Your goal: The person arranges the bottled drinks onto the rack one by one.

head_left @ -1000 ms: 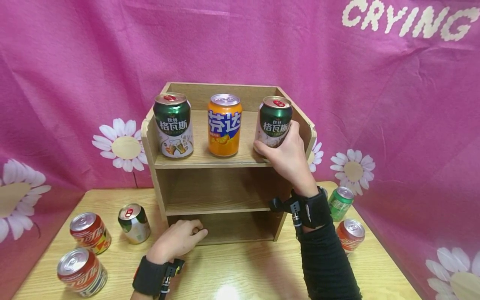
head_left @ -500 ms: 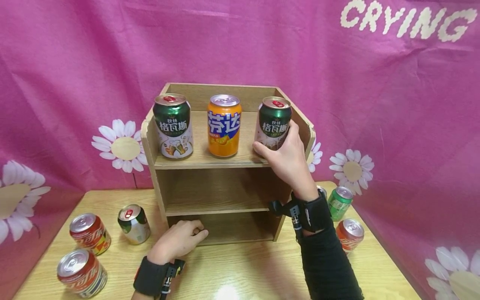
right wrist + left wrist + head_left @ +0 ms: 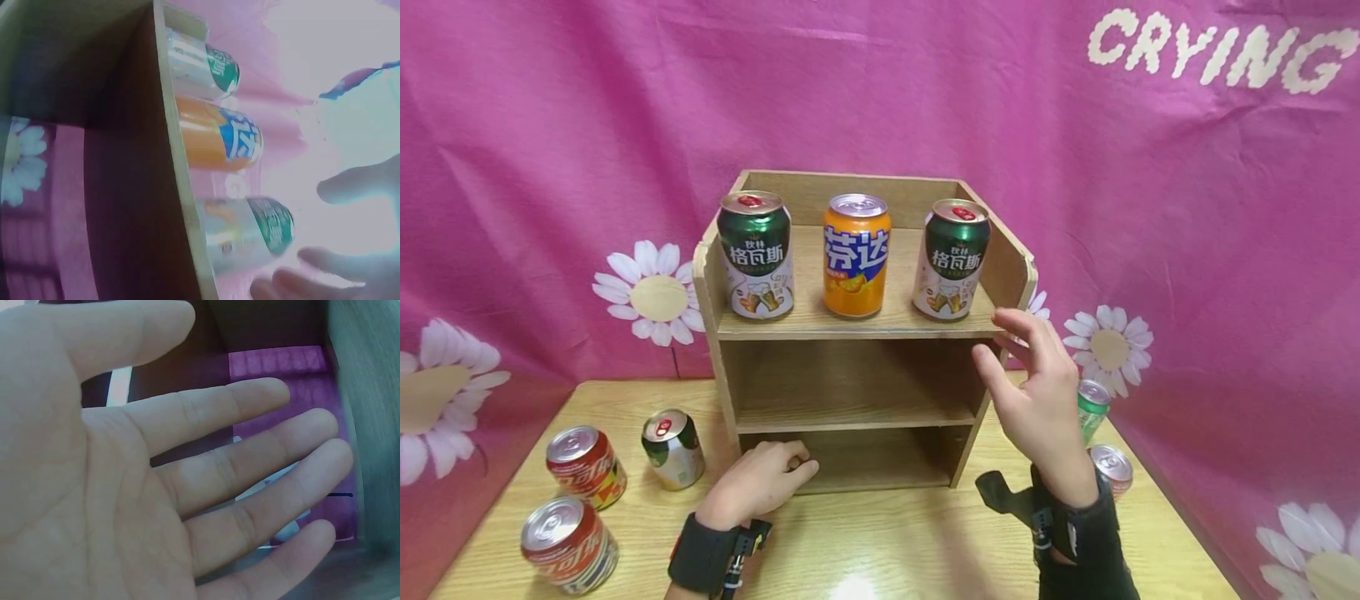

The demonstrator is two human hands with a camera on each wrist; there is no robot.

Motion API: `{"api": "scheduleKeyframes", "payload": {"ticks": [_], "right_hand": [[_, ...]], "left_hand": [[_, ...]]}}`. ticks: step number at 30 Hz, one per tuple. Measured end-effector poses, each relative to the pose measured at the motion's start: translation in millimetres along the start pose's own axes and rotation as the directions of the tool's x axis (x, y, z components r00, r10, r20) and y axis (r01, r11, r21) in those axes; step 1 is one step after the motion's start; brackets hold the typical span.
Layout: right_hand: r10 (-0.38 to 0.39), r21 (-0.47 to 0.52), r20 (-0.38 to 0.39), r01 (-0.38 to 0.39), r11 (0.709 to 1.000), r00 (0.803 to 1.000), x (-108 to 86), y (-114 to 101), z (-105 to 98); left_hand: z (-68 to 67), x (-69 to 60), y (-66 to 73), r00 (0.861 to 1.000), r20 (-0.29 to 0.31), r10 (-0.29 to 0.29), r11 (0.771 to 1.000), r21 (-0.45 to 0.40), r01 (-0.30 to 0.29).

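Observation:
On the top shelf of a wooden rack (image 3: pixel 850 333) stand three upright cans: a green-and-white kvass can (image 3: pixel 756 258) at left, an orange Fanta can (image 3: pixel 856 258) in the middle, and a second green-and-white kvass can (image 3: pixel 952 262) at right. My right hand (image 3: pixel 1041 400) holds nothing; its thumb and fingers are spread below and to the right of that second kvass can, apart from it. My left hand (image 3: pixel 760 483) is at the bottom shelf's front left. The left wrist view shows its fingers (image 3: pixel 219 469) extended, with nothing in the palm.
At left on the table (image 3: pixel 865 542) stand two red cola cans (image 3: pixel 586 465) and another green-and-white can (image 3: pixel 673 450). A green can (image 3: pixel 1092 408) and a red can (image 3: pixel 1112 469) stand at right, partly hidden by my right arm. Behind hangs a pink flowered cloth (image 3: pixel 865 83).
My right hand has let go of the right kvass can and drawn back down and to the right. That can stays upright on the top shelf. The left hand keeps its place.

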State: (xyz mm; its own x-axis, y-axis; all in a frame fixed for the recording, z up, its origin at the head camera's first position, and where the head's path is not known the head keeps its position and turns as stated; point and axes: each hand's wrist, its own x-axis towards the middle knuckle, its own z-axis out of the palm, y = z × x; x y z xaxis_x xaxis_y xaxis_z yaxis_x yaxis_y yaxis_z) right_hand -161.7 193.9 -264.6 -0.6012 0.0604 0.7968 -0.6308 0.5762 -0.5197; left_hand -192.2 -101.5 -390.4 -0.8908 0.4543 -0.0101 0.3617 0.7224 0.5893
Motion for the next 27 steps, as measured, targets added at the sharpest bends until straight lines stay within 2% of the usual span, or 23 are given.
{"api": "scheduleKeyframes", "payload": {"ticks": [2,5,8,11,13,17,22,27], "right_hand": [[-0.040,-0.014,-0.037,0.039,0.999,0.999,-12.4,9,-8],[-0.044,-0.053,-0.046,0.042,0.998,0.998,-27.6,27,-18],[-0.014,-0.139,-0.038,0.009,0.990,0.999,-37.4,50,-28],[0.058,-0.218,-0.032,-0.063,0.974,0.998,-45.8,72,-38],[0.128,-0.266,-0.027,-0.131,0.955,0.991,-52.0,87,-44],[0.259,-0.358,-0.015,-0.247,0.901,0.966,-64.8,115,-55],[0.354,-0.465,-0.002,-0.314,0.828,0.935,-77.2,152,-69],[0.441,-0.544,0.039,-0.351,0.762,0.897,-88.3,178,-81]], "left_hand": [[-0.5,-0.8,-0.1,1.000,-0.008,0.000,1.000,0.006,0.000],[-0.9,-1.3,0.2,1.000,-0.016,0.003,1.000,0.000,-0.003],[-1.2,-1.5,0.3,1.000,-0.019,0.012,1.000,-0.005,-0.012],[-1.1,-1.5,-0.4,1.000,-0.015,0.015,1.000,-0.006,-0.015],[-0.7,-1.4,-0.8,1.000,-0.015,0.014,1.000,-0.002,-0.014],[0.2,-1.3,-1.2,1.000,-0.020,0.011,1.000,0.003,-0.011],[0.5,-1.9,-1.0,1.000,-0.016,0.009,1.000,0.001,-0.009],[-0.1,-2.3,-0.1,1.000,-0.013,0.000,1.000,-0.005,0.000]]}}
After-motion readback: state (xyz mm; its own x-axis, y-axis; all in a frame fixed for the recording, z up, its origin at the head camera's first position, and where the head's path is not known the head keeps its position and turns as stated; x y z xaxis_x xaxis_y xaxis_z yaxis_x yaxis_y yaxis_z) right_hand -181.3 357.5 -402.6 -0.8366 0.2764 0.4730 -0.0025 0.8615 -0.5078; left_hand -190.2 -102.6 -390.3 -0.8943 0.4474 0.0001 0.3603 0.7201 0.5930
